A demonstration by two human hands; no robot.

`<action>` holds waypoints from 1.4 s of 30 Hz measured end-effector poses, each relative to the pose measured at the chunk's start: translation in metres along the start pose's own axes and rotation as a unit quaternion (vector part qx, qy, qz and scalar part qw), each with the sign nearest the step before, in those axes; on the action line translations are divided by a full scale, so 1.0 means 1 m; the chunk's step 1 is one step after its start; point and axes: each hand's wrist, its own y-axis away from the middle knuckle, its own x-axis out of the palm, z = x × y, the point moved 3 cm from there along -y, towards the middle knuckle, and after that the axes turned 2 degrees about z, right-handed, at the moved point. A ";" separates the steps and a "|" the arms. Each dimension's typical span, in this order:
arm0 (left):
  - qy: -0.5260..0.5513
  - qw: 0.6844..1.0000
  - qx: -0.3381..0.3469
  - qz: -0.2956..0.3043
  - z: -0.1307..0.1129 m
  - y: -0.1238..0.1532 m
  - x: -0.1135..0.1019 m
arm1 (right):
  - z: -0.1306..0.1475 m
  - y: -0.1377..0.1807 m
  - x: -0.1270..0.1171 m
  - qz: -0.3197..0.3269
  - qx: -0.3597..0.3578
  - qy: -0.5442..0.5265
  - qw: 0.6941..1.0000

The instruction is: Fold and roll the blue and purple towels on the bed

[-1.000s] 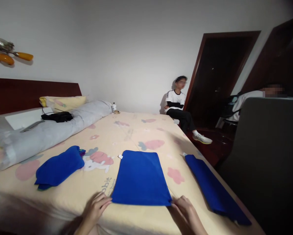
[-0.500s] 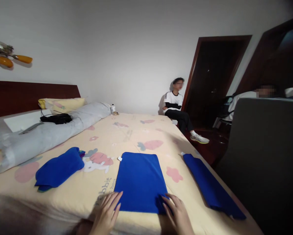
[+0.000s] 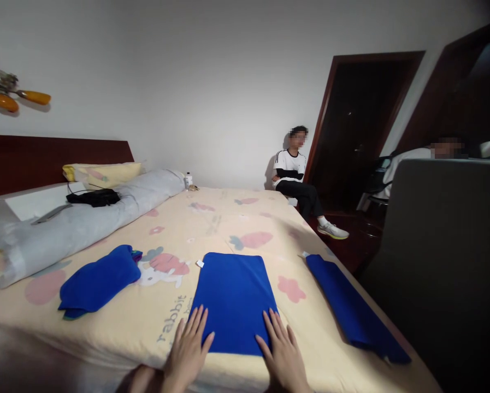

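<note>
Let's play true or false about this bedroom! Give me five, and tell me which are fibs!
1. The bare left hand and bare right hand lie palm-down at the near corners of the flat, rectangular blue cloth. True.
2. That cloth's small white tag sticks out on its right side. False: it sticks out on the left.
3. The rounded blue cloth bundle lies between the two hands. False: it lies to the left of the left hand.
4. A long, narrow blue cloth lies to the right of the right hand. True.
5. The seated person in the white shirt has crossed arms. True.
</note>
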 end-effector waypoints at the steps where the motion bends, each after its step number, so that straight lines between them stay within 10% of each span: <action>1: -0.004 1.000 -0.013 0.001 0.009 0.006 0.000 | -0.010 0.004 0.001 -0.006 0.009 0.004 1.000; 6: -0.010 0.999 -0.025 -0.018 0.022 0.014 -0.004 | -0.017 0.001 0.001 -0.034 0.024 0.017 0.999; 11: 0.017 0.995 0.048 -0.083 -0.027 -0.039 -0.028 | 0.052 -0.047 -0.012 -0.021 -0.071 -0.019 0.997; 15: 0.030 0.998 0.044 -0.018 -0.060 -0.080 -0.024 | 0.086 -0.080 -0.007 0.050 -0.116 -0.056 0.990; 24: 0.005 1.000 0.000 -0.011 0.019 -0.043 -0.006 | -0.003 -0.057 -0.006 0.037 -0.003 -0.007 0.999; 29: -0.028 0.999 0.012 -0.018 0.021 -0.045 -0.016 | 0.009 -0.073 -0.012 0.012 0.003 -0.002 1.000; 37: -0.004 0.997 0.081 -0.015 -0.038 -0.151 -0.023 | 0.089 -0.155 0.003 0.059 -0.148 -0.056 0.986; 42: -0.002 0.999 0.042 0.016 -0.026 -0.197 -0.008 | 0.062 -0.188 0.010 0.087 -0.091 -0.026 0.992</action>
